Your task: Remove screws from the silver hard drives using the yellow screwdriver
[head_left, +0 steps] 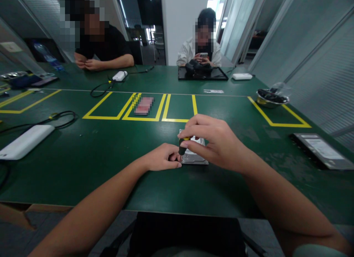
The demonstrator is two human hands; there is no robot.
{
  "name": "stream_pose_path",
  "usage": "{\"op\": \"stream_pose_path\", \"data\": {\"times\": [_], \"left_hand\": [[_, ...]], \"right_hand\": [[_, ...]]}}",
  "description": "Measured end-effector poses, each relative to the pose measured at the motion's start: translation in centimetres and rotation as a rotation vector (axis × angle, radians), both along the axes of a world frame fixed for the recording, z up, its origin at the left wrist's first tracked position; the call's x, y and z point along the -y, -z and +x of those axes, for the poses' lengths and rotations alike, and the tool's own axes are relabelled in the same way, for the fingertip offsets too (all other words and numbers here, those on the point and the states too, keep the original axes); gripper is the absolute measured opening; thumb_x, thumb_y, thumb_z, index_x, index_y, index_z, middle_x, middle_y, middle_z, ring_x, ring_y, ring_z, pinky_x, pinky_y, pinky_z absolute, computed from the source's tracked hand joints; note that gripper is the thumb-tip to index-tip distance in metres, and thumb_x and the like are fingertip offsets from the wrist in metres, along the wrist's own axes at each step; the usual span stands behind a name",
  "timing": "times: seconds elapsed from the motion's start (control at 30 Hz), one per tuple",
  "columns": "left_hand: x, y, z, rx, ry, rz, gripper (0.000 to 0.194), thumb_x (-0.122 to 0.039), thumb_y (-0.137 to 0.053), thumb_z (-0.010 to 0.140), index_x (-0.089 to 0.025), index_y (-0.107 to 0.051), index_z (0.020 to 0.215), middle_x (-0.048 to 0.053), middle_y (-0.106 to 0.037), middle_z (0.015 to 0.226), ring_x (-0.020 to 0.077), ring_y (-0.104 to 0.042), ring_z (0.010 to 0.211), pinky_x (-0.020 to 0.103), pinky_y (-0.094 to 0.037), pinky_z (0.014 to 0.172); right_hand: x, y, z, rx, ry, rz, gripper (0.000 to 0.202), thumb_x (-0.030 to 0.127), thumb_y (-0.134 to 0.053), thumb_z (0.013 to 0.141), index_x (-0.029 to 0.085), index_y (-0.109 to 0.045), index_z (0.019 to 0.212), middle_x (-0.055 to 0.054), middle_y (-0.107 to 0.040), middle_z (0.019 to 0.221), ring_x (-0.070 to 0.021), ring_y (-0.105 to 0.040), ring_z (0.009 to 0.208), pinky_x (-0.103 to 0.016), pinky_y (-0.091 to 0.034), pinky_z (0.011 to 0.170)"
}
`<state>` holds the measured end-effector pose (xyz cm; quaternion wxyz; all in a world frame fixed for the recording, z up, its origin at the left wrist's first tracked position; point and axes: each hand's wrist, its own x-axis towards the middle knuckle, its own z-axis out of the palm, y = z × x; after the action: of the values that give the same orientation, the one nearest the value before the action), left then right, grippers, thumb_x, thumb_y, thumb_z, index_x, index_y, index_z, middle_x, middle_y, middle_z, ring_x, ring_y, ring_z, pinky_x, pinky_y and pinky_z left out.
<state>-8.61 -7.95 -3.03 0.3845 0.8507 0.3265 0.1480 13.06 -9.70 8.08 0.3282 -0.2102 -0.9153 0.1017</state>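
Observation:
On the green table in front of me lies a silver hard drive (195,159), flat and partly covered by my hands. My left hand (162,157) is closed against its left edge, thumb along the near corner and fingers curled. Above the drive, my right hand (217,141) pinches a short screwdriver (181,149) with a dark and yellow handle. The screwdriver stands nearly upright over the drive's left side. Its tip is hidden, so I cannot tell whether it touches a screw.
A larger drive (322,150) lies at the right, near a bowl of dark items (272,97). White power banks (27,142) with cables rest on the left and farther back. Yellow tape (143,119) marks boxes on the table. Two people sit across, behind a black tray (203,78).

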Motion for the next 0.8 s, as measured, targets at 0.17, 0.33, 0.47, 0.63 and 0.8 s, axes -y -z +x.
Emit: {"op": "stream_pose_path", "data": {"times": [0.17, 0.33, 0.47, 0.63, 0.8], "left_hand": [[0.07, 0.04, 0.0, 0.003, -0.006, -0.025, 0.011, -0.025, -0.067, 0.079, -0.015, -0.061, 0.081, -0.006, -0.049, 0.066, 0.009, -0.046, 0.06, 0.022, -0.034, 0.057], [0.09, -0.03, 0.01, 0.017, -0.003, -0.038, 0.011, -0.024, -0.067, 0.079, -0.015, -0.061, 0.081, -0.006, -0.048, 0.065, 0.0085, -0.046, 0.059, 0.022, -0.035, 0.057], [0.08, -0.13, 0.0, 0.008, -0.005, -0.031, 0.013, -0.025, -0.068, 0.079, -0.015, -0.059, 0.079, -0.006, -0.047, 0.065, 0.0084, -0.045, 0.059, 0.022, -0.034, 0.057], [0.08, -0.05, 0.02, 0.007, -0.005, -0.022, 0.012, -0.024, -0.067, 0.08, -0.015, -0.059, 0.079, -0.006, -0.048, 0.066, 0.0084, -0.045, 0.06, 0.022, -0.034, 0.057], [0.07, 0.0, 0.06, 0.017, -0.004, -0.031, 0.011, -0.023, -0.067, 0.079, -0.015, -0.061, 0.08, -0.006, -0.049, 0.067, 0.0085, -0.047, 0.06, 0.021, -0.036, 0.057]], "right_hand": [[-0.02, 0.07, -0.1, -0.002, -0.014, 0.017, 0.015, 0.016, -0.057, 0.092, 0.011, -0.07, 0.099, -0.008, -0.068, 0.093, -0.0159, -0.06, 0.088, -0.028, -0.048, 0.078], [-0.08, 0.12, -0.03, 0.023, 0.0, 0.027, 0.017, 0.017, -0.057, 0.092, 0.009, -0.068, 0.103, -0.009, -0.069, 0.097, -0.0172, -0.062, 0.091, -0.029, -0.048, 0.081], [-0.09, 0.12, 0.04, 0.016, -0.002, 0.018, 0.015, 0.015, -0.057, 0.09, 0.011, -0.066, 0.101, -0.008, -0.07, 0.097, -0.0164, -0.062, 0.09, -0.029, -0.048, 0.081], [-0.02, 0.07, -0.02, 0.002, -0.026, 0.023, 0.014, 0.013, -0.055, 0.09, 0.01, -0.066, 0.098, -0.009, -0.069, 0.095, -0.0176, -0.062, 0.09, -0.031, -0.049, 0.082], [-0.12, 0.09, -0.04, -0.018, -0.025, 0.007, 0.009, 0.016, -0.06, 0.089, 0.012, -0.067, 0.094, -0.008, -0.066, 0.094, -0.0163, -0.059, 0.09, -0.028, -0.047, 0.08]]}}
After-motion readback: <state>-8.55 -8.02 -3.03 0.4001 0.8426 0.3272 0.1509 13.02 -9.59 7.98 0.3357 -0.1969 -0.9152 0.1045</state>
